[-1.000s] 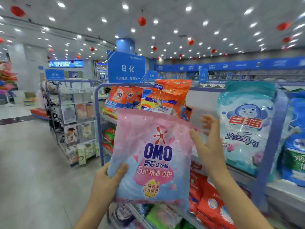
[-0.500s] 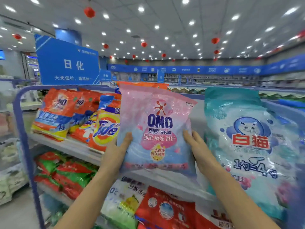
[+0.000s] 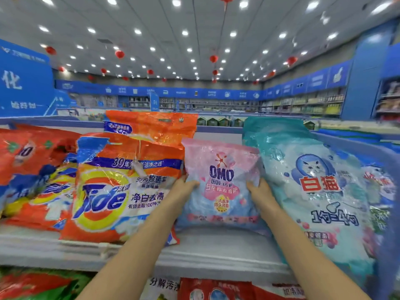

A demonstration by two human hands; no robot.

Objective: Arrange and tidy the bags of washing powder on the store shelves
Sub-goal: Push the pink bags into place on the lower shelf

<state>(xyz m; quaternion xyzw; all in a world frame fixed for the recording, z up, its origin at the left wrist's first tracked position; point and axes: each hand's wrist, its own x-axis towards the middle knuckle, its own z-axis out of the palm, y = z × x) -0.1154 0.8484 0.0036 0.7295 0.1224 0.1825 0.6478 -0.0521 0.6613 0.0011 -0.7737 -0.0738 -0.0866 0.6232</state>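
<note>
Beyond the bare front edge of the shelf (image 3: 212,250), our left hand (image 3: 184,188) and right hand (image 3: 258,191) each gripped a side of the pink OMO bag (image 3: 220,169), fingers curled round its edges. The bag leaned back mid-shelf with its bottom edge on the shelf, wedged between the orange Tide bag (image 3: 121,191) and the teal cat-print bag (image 3: 313,191). Another orange bag (image 3: 151,124) rose behind the Tide bag.

A grey ceiling (image 3: 194,22) spans the upper frame, dotted with round white downlights (image 3: 176,2) and hanging red lanterns (image 3: 119,54). A blue sign band (image 3: 164,92) runs along the far wall above stocked shelves (image 3: 303,105). A blue pillar (image 3: 365,72) stands at right, a blue signboard (image 3: 23,83) at far left.
</note>
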